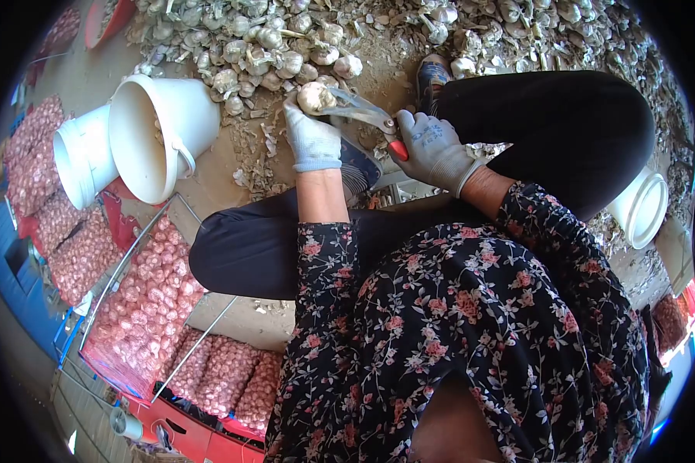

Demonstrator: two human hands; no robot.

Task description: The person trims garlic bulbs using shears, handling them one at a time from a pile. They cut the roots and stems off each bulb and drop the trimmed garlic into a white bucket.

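My left hand (pixel 313 139), in a pale work glove, holds a garlic bulb (pixel 315 98) near the heap's front edge. In my right hand (pixel 432 150), gloved in grey, are shears (pixel 363 112) with red handles, its fingers wrapped round them. The metal blades point left and reach the bulb's side; whether they touch its stem or roots I cannot tell. Most of the handles is hidden by the right glove.
A large heap of garlic (pixel 270 46) spreads ahead. Two white buckets (pixel 197 116) lie tipped at the left, above a net sack of garlic (pixel 147 293) in a metal frame. Another white bucket (pixel 647 208) is at the right. Crossed legs (pixel 247 247) flank the hands.
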